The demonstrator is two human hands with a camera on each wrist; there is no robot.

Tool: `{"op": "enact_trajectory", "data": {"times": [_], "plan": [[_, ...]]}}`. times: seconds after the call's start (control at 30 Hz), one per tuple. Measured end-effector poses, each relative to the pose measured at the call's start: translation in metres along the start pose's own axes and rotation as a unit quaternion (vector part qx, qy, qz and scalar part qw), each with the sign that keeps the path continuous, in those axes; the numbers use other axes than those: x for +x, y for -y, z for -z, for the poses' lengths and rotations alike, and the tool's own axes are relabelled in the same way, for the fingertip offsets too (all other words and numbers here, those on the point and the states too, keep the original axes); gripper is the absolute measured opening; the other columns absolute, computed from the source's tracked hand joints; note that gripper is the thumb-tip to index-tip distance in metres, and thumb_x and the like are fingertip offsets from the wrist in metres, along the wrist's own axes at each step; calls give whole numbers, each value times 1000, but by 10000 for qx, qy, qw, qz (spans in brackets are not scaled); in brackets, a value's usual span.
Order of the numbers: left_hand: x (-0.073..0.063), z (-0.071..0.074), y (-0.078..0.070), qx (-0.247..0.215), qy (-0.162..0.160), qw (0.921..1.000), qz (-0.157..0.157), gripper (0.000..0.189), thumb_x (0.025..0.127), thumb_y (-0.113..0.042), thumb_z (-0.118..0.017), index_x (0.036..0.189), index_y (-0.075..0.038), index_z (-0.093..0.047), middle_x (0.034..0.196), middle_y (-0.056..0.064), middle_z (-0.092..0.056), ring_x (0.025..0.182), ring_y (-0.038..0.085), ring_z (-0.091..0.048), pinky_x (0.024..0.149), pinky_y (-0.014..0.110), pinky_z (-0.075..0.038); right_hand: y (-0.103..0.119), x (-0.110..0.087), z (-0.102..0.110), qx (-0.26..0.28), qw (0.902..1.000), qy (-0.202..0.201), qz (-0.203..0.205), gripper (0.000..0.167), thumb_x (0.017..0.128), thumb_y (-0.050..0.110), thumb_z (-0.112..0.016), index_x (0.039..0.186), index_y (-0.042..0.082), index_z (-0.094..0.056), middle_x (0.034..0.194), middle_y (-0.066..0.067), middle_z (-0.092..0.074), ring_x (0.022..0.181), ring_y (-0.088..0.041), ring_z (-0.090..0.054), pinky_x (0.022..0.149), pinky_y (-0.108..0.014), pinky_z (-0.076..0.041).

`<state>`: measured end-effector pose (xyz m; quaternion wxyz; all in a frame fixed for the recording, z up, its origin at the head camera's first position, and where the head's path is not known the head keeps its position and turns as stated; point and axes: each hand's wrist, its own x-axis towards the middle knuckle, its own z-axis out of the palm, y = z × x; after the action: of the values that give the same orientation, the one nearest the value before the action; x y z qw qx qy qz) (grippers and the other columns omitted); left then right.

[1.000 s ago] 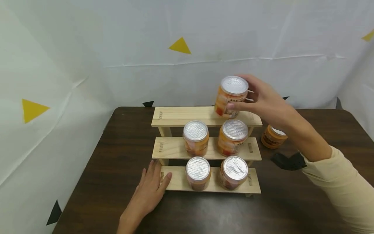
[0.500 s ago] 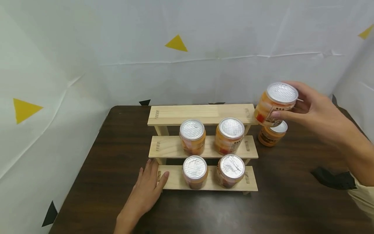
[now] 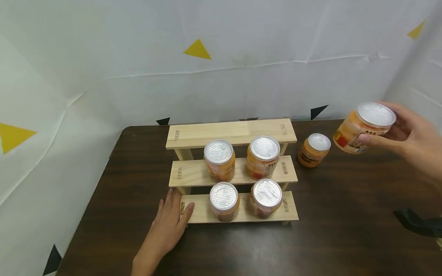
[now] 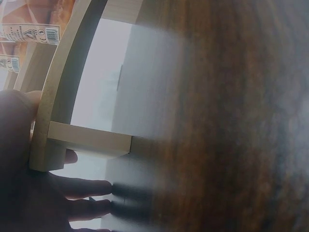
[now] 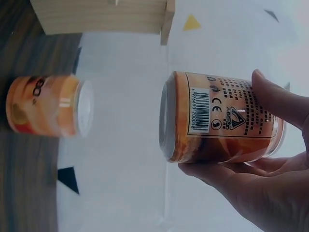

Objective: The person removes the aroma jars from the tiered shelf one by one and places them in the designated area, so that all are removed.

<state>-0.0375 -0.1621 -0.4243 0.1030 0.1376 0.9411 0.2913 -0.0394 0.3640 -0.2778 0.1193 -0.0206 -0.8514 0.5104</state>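
My right hand (image 3: 414,134) grips an orange-labelled can (image 3: 357,130), tilted and held in the air at the right. In the right wrist view, the thumb lies on one side of this can (image 5: 217,118) and fingers on the other. At the left end of a three-tier wooden rack (image 3: 207,135), my left hand (image 3: 167,224) rests with fingers extended and the thumb touching the lowest board. The left wrist view shows its fingers (image 4: 89,187) beyond the board's end. Two cans stand on the middle tier, including one can (image 3: 264,159), and two on the bottom, including another can (image 3: 264,201).
Another can (image 3: 312,153) stands on the dark wooden table (image 3: 345,230), just right of the rack. White sheeting (image 3: 259,88) with yellow and black triangles encloses the back and sides.
My right hand has carried the can from above the top tier out to the right, past the can on the table. The left hand stays at the rack's end. The head view has shifted slightly.
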Motion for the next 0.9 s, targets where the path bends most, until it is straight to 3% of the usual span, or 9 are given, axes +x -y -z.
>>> {"op": "enact_trajectory", "data": {"times": [0.13, 0.27, 0.4, 0.6, 0.77, 0.9], "plan": [[-1, 0, 1, -34, -33, 10000, -10, 70, 120, -45, -43, 169, 2, -26, 176, 30, -29, 167, 52, -15, 131, 77, -12, -12, -2, 4, 37, 9997, -236, -63, 66, 96, -11, -79, 140, 35, -61, 126, 26, -67, 104, 15, -68, 83, -1, -50], [-2, -1, 3, -46, -59, 10000, -20, 71, 120, -46, -43, 170, 1, -26, 176, 30, -29, 167, 52, -16, 130, 77, -12, -24, -6, 5, -365, 9982, -215, -430, 62, 97, -2, -81, 134, 42, -57, 119, 35, -64, 100, 20, -65, 82, 0, -45], [0, -7, 7, -121, -224, 9995, -179, 72, 119, -48, -44, 168, 3, -29, 173, 33, -33, 165, 55, -20, 129, 79, -13, -38, -9, 4, -222, 9976, -218, -612, 59, 98, -1, -80, 134, 40, -57, 119, 34, -65, 102, 20, -65, 81, 0, -46], [2, -4, 5, -122, -309, 9993, -170, 71, 119, -47, -45, 167, 3, -30, 173, 32, -32, 166, 54, -18, 129, 79, -13, -70, 2, -16, -411, 9968, -306, -616, 61, 99, 6, -82, 136, 41, -48, 121, 30, -56, 105, 20, -59, 83, 1, -47], [0, 1, -1, -76, -16, 10000, 19, 69, 119, -46, -44, 167, 2, -30, 176, 28, -30, 168, 49, -14, 132, 75, -10, -100, 5, -29, -436, 9940, -328, -947, 61, 102, 13, -81, 148, 24, -43, 119, 29, -50, 106, 14, -53, 84, 3, -45], [-1, 0, -1, -46, 27, 10000, 63, 69, 119, -46, -45, 166, 3, -31, 177, 27, -30, 168, 48, -14, 132, 74, -11, -111, 6, -33, -494, 9923, -290, -1097, 67, 104, 19, -80, 156, 14, -38, 122, 29, -48, 114, 9, -52, 86, 2, -44]]}}
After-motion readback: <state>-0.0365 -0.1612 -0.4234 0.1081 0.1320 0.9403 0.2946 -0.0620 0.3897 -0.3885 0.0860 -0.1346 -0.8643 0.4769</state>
